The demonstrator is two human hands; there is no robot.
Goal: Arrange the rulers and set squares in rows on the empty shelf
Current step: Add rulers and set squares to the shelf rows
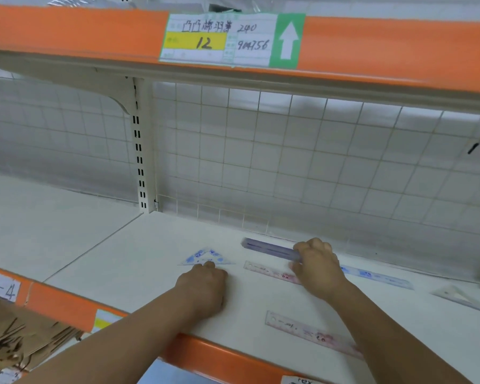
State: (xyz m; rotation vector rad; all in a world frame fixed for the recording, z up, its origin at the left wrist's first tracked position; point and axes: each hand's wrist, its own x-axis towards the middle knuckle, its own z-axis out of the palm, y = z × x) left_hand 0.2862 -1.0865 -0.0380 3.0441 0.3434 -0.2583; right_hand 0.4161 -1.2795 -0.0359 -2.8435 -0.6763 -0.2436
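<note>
Right hand (316, 268) has its fingers wrapped round one end of a purple see-through plastic ruler (269, 249). It's holding it right at the back of the white metal shelf (122, 259), just in front of the white wire grid (288, 151). Left hand (203, 286) is curled up with its fingertips on the near edge of a small blue-patterned clear triangular set square (204, 257). Can't tell if it's pinching it or just nudging it, tbh.

Progress-wise I'd say roughly halfway. Lying flat on the shelf:
- a pink-printed clear ruler (266, 271), partly under the right hand
- a blue-patterned clear ruler (377, 277), running off to the right of that one
- another pink-printed ruler (311, 333), near the front edge
- a plain clear set square (460, 296), far right

The pieces further back look like the start of a row. The front ruler sits at an angle though, and the two set squares are well apart, so the lining up isn't done imo.

Materials: it's all thin, flat, glossy plastic, mostly transparent with printed markings. The shapes are long strips and sharp-cornered triangles. My guess is they slide easily on the smooth painted shelf and are fiddly to lift once they're lying flat. The shelf's front edge carries an orange strip (67, 306).
</note>
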